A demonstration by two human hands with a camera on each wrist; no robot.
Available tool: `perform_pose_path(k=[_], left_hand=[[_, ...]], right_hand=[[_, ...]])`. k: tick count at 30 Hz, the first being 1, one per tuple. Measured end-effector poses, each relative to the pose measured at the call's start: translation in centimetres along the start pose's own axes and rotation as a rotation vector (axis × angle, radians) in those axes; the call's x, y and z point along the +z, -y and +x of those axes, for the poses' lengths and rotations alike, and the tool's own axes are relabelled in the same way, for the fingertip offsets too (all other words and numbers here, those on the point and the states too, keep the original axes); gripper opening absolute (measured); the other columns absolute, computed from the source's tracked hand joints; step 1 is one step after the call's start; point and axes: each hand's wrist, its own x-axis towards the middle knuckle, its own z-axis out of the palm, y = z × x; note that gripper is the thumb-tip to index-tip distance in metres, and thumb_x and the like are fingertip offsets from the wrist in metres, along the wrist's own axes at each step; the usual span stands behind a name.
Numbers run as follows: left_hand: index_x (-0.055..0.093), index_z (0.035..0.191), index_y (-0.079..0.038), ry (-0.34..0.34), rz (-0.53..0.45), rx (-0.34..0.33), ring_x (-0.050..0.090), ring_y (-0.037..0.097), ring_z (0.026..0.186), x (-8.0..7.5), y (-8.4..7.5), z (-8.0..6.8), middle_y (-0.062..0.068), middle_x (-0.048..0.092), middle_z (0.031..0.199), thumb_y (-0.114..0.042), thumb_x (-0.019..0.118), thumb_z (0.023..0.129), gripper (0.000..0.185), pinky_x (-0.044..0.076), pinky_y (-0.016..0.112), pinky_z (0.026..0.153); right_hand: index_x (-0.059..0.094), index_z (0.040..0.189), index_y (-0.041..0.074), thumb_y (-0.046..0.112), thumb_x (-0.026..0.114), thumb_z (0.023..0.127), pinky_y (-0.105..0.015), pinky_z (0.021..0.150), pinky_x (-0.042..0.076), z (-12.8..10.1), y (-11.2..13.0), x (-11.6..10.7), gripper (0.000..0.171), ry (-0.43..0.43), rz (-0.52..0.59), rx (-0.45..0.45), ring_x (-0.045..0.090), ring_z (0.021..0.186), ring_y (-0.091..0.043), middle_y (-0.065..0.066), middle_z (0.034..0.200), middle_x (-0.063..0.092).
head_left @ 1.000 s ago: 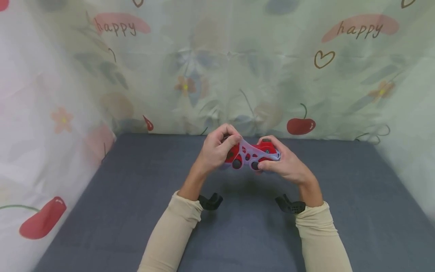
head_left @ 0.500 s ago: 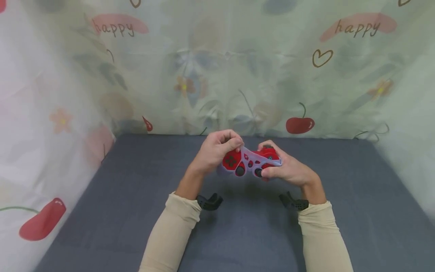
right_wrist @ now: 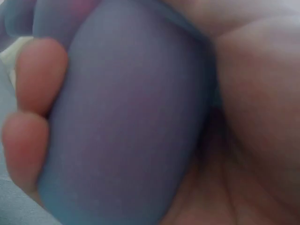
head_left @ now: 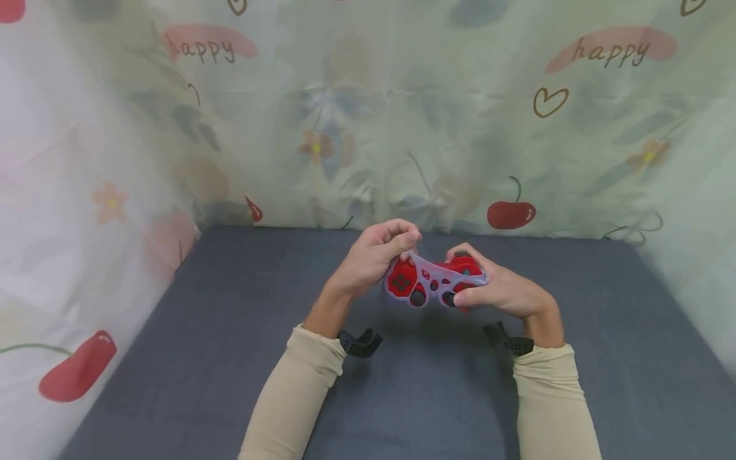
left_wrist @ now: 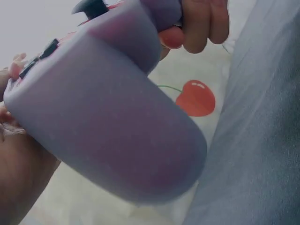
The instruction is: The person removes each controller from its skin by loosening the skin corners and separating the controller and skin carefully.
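Gripping the red game controller (head_left: 437, 281) at its right handle, the right hand (head_left: 503, 291) wraps fingers round the purple silicone skin (head_left: 428, 273) that covers it; right wrist view shows fingertips (right_wrist: 33, 89) curled on the skin-covered grip (right_wrist: 131, 117), palm behind. Left hand (head_left: 374, 255) pinches the skin's upper edge at about 11 o'clock of the controller, thumb and forefinger closed on the stretched purple flap, pulling it up off the red body. Left wrist view: skin-covered handle (left_wrist: 108, 126) fills the frame, a black thumbstick (left_wrist: 91, 7) pokes out on top, the other hand's fingers (left_wrist: 201, 23) curl over at 1 o'clock.

Controller is held in the air above the grey table (head_left: 172, 358), near centre, tilted face up toward the head camera, dpad and two black sticks showing through cutouts.

Nearer, at 6 o'clock: beige sleeves (head_left: 299, 390) on both forearms, black wrist mounts (head_left: 359, 343) under each wrist.

Farther, at 12 o'clock: pale green printed curtain (head_left: 368, 128) behind the table, with a red cherry (head_left: 510, 214) at 1 o'clock, "happy" lettering up top, and the curtain wrapping round at 9 o'clock too.
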Motion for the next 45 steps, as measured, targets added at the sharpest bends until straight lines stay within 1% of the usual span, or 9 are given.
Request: perform_pose_path(k=[4, 8, 13, 17, 22, 27, 34, 40, 45], left_hand=[[0.05, 0.107, -0.008, -0.052, -0.021, 0.025, 0.056, 0.014, 0.074, -0.5, -0.5, -0.1, -0.003, 0.05, 0.071, -0.01, 0.055, 0.105, 0.006, 0.049, 0.023, 0.064], [0.038, 0.103, -0.02, -0.085, -0.006, 0.087, 0.056, 0.014, 0.074, -0.8, -0.9, 0.0, -0.002, 0.051, 0.072, -0.004, 0.053, 0.104, 0.022, 0.046, 0.024, 0.065], [0.028, 0.102, -0.023, -0.125, 0.05, 0.155, 0.048, 0.015, 0.073, -0.8, -1.1, 0.0, -0.002, 0.049, 0.075, -0.004, 0.053, 0.104, 0.032, 0.04, 0.025, 0.07], [0.023, 0.101, -0.02, -0.13, 0.167, 0.212, 0.038, 0.016, 0.068, -0.6, -0.9, -0.1, 0.003, 0.038, 0.076, -0.005, 0.054, 0.104, 0.035, 0.036, 0.026, 0.066], [0.022, 0.101, -0.013, -0.113, 0.379, 0.292, 0.034, 0.019, 0.059, -0.4, -0.9, -0.1, 0.007, 0.041, 0.081, -0.007, 0.056, 0.104, 0.034, 0.035, 0.026, 0.059], [0.03, 0.108, -0.008, -0.091, 0.537, 0.26, 0.033, 0.021, 0.057, -0.4, -1.0, -0.4, 0.007, 0.047, 0.079, -0.014, 0.059, 0.103, 0.03, 0.035, 0.027, 0.059], [0.057, 0.105, -0.011, -0.121, 0.757, 0.261, 0.056, 0.012, 0.074, -0.6, -0.5, -0.6, 0.004, 0.068, 0.087, -0.024, 0.07, 0.096, 0.021, 0.045, 0.026, 0.069], [0.058, 0.089, -0.014, -0.144, 0.784, 0.271, 0.046, 0.013, 0.062, -0.7, -0.7, -0.8, 0.0, 0.058, 0.074, -0.027, 0.086, 0.079, 0.033, 0.043, 0.024, 0.061], [0.061, 0.083, -0.017, -0.138, 0.755, 0.208, 0.047, 0.013, 0.059, -0.6, -0.9, -0.8, -0.002, 0.057, 0.069, -0.03, 0.088, 0.079, 0.03, 0.042, 0.025, 0.055]], right_hand=[[0.037, 0.133, 0.022, 0.017, 0.075, 0.088, -0.042, 0.076, 0.062, 0.1, 0.3, 0.1, 0.06, 0.008, 0.016, 0.013, 0.065, 0.096, -0.028, -0.016, 0.119, 0.056], [0.037, 0.133, 0.022, 0.017, 0.074, 0.089, -0.041, 0.073, 0.061, 0.1, 0.9, 0.1, 0.057, 0.007, 0.015, 0.005, 0.066, 0.089, -0.026, -0.016, 0.116, 0.057], [0.037, 0.133, 0.023, 0.015, 0.071, 0.092, -0.04, 0.075, 0.061, -0.1, 1.1, 0.2, 0.055, -0.009, 0.029, 0.02, 0.067, 0.089, -0.024, -0.016, 0.118, 0.056], [0.038, 0.134, 0.021, 0.015, 0.071, 0.092, -0.041, 0.076, 0.061, -0.2, 1.0, 0.0, 0.053, -0.029, 0.014, 0.008, 0.067, 0.087, -0.026, -0.016, 0.116, 0.057], [0.044, 0.132, 0.02, 0.017, 0.072, 0.092, -0.044, 0.073, 0.06, -0.6, 0.9, -0.5, 0.049, -0.102, -0.049, -0.03, 0.066, 0.077, -0.029, -0.014, 0.104, 0.061], [0.051, 0.13, 0.018, 0.016, 0.071, 0.093, -0.043, 0.068, 0.059, -0.9, 1.0, -0.7, 0.042, -0.203, -0.065, -0.081, 0.065, 0.073, -0.031, -0.012, 0.098, 0.063], [0.049, 0.131, 0.014, 0.007, 0.066, 0.095, -0.036, 0.065, 0.057, -1.5, 1.0, -1.1, 0.04, -0.291, -0.066, -0.176, 0.063, 0.076, -0.024, -0.01, 0.102, 0.062], [0.051, 0.131, 0.014, 0.007, 0.066, 0.095, -0.035, 0.065, 0.057, -1.2, 1.0, -1.2, 0.039, -0.296, -0.077, -0.19, 0.063, 0.074, -0.024, -0.009, 0.099, 0.062], [0.051, 0.131, 0.012, 0.004, 0.064, 0.095, -0.033, 0.065, 0.057, -1.1, 0.8, -1.1, 0.039, -0.311, -0.05, -0.199, 0.063, 0.073, -0.023, -0.008, 0.101, 0.062]])
